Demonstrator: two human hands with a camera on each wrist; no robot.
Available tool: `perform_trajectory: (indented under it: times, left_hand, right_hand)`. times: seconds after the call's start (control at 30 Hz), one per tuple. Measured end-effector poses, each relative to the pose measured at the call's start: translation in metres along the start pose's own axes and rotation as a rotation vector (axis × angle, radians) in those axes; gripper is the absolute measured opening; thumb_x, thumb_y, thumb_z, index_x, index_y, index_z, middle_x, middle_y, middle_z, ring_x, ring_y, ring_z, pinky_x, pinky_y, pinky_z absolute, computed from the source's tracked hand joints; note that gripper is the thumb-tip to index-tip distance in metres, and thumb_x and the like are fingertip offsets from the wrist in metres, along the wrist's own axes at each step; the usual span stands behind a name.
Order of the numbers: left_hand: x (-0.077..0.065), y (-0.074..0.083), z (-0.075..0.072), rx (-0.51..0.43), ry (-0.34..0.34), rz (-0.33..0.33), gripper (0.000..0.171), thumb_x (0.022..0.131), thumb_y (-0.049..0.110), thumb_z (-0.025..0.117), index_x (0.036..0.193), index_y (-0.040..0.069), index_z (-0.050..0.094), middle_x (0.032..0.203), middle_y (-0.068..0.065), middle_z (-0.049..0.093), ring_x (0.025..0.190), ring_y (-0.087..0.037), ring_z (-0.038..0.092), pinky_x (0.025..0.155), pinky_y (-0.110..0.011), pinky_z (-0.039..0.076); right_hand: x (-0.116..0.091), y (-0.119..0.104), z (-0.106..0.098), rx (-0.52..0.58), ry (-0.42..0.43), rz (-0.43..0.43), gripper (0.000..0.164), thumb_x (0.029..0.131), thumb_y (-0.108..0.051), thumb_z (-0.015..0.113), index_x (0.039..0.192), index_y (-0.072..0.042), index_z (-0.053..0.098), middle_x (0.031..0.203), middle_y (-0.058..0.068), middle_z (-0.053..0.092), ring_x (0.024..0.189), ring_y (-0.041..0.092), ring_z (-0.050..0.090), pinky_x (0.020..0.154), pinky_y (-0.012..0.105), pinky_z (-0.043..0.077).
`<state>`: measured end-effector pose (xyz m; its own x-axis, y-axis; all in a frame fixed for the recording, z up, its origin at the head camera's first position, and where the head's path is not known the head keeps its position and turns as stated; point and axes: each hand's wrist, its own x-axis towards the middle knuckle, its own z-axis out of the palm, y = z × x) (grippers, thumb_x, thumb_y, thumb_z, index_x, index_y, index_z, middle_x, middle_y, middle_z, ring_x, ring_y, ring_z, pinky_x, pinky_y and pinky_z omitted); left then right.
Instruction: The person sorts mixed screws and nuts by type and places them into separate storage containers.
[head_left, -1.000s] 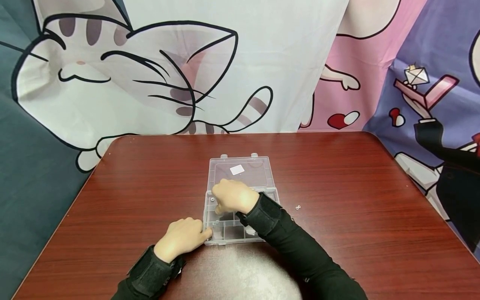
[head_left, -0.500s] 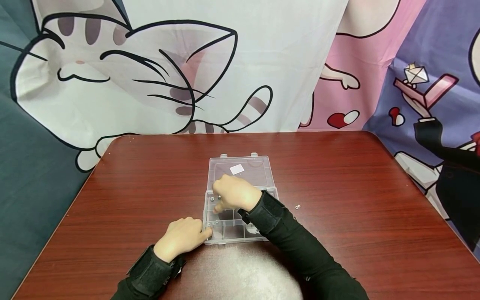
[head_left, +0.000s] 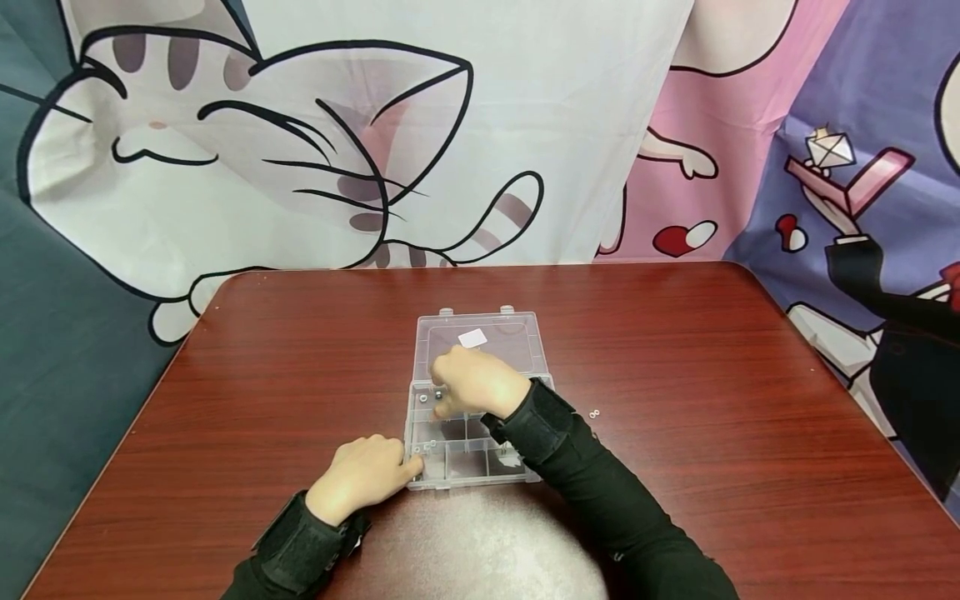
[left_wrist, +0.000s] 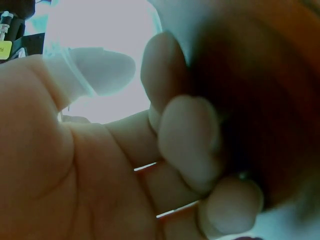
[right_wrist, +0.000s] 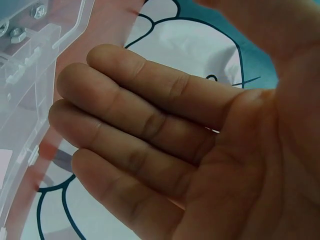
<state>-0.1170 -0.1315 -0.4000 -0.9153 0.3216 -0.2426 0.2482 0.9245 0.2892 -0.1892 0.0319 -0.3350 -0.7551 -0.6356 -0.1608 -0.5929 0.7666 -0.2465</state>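
A clear plastic compartment box (head_left: 467, 481) lies on the table with its hinged lid folded back. My left hand (head_left: 363, 477) holds its front left corner. In the left wrist view the thumb (left_wrist: 102, 70) shows through the clear plastic wall, and the other fingers are curled beside it. Above the back compartments is my right hand (head_left: 480, 382). Its fingers (right_wrist: 135, 107) are nearly straight and hold nothing in the right wrist view; the thumb tip is out of that frame. Metal hex nuts (right_wrist: 38, 11) sit in the box; a hex nut (head_left: 438, 395) shows near the right fingertips.
Two small pale ring-like pieces (head_left: 594, 413) lie on the brown table (head_left: 675, 350) right of the box. A white label (head_left: 472, 338) is on the lid. Printed cloth (head_left: 555, 100) hangs behind the table.
My right hand has shifted slightly back and right, away from the left compartments, uncovering a dark hex nut there. The left hand and the box stay nearly still.
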Motion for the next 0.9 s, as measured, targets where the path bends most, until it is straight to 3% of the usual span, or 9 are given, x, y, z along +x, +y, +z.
perform_trajectory:
  times: [0.23, 0.43, 0.57, 0.67, 0.73, 0.8, 0.9]
  left_hand:
    - [0.0, 0.0, 0.001, -0.009, -0.008, 0.002, 0.04, 0.085, 0.033, 0.049, 0.052, 0.013, 0.04, 0.051, 0.001, 0.036, 0.047, -0.015, 0.041, 0.046, -0.036, 0.034]
    - [-0.001, 0.001, 0.001, -0.002, 0.003, -0.002, 0.041, 0.086, 0.034, 0.049, 0.052, 0.013, 0.04, 0.051, 0.001, 0.036, 0.047, -0.015, 0.041, 0.046, -0.035, 0.034]
    - [0.0, 0.002, 0.001, 0.007, 0.007, -0.007, 0.041, 0.085, 0.034, 0.049, 0.051, 0.013, 0.04, 0.051, 0.001, 0.037, 0.047, -0.015, 0.042, 0.046, -0.036, 0.034]
    - [-0.001, 0.002, 0.001, 0.01, 0.009, -0.008, 0.042, 0.085, 0.034, 0.049, 0.051, 0.013, 0.039, 0.051, 0.001, 0.037, 0.048, -0.015, 0.042, 0.046, -0.036, 0.034]
    - [-0.001, 0.002, 0.002, 0.009, 0.012, -0.007, 0.042, 0.086, 0.034, 0.049, 0.051, 0.013, 0.039, 0.051, 0.001, 0.036, 0.048, -0.015, 0.041, 0.046, -0.036, 0.034]
    - [-0.001, 0.002, 0.001, 0.006, 0.011, -0.006, 0.042, 0.086, 0.034, 0.049, 0.051, 0.013, 0.039, 0.051, 0.001, 0.035, 0.047, -0.015, 0.041, 0.046, -0.035, 0.033]
    - [-0.001, 0.002, 0.001, 0.003, 0.013, -0.004, 0.042, 0.086, 0.034, 0.05, 0.051, 0.013, 0.039, 0.051, 0.001, 0.035, 0.047, -0.015, 0.041, 0.046, -0.035, 0.033]
  right_hand:
    - [-0.006, 0.007, -0.003, 0.0, -0.003, 0.019, 0.03, 0.07, -0.027, 0.075, 0.092, -0.007, 0.068, 0.09, 0.003, 0.064, 0.076, 0.015, 0.06, 0.067, 0.029, 0.046]
    - [-0.013, 0.022, -0.005, 0.012, 0.006, 0.041, 0.026, 0.072, -0.027, 0.074, 0.086, -0.006, 0.067, 0.086, 0.003, 0.061, 0.067, 0.013, 0.054, 0.062, 0.029, 0.043]
    - [-0.018, 0.034, -0.006, 0.023, 0.037, 0.029, 0.023, 0.071, -0.023, 0.073, 0.068, -0.008, 0.056, 0.065, -0.004, 0.044, 0.055, 0.009, 0.037, 0.052, 0.025, 0.033]
    - [-0.023, 0.043, -0.006, 0.017, 0.068, 0.023, 0.037, 0.069, -0.021, 0.073, 0.058, -0.013, 0.038, 0.06, -0.007, 0.022, 0.051, 0.009, 0.024, 0.047, 0.025, 0.023]
    - [-0.026, 0.048, -0.007, 0.022, 0.077, 0.035, 0.044, 0.068, -0.022, 0.074, 0.057, -0.014, 0.031, 0.061, -0.006, 0.018, 0.052, 0.009, 0.02, 0.047, 0.026, 0.02]
    - [-0.029, 0.053, -0.007, 0.037, 0.078, 0.055, 0.039, 0.068, -0.022, 0.075, 0.057, -0.013, 0.039, 0.059, -0.007, 0.025, 0.052, 0.009, 0.024, 0.048, 0.026, 0.023]
    - [-0.034, 0.06, -0.009, 0.048, 0.075, 0.089, 0.021, 0.07, -0.023, 0.075, 0.069, -0.007, 0.061, 0.067, -0.002, 0.051, 0.056, 0.01, 0.041, 0.053, 0.028, 0.036]
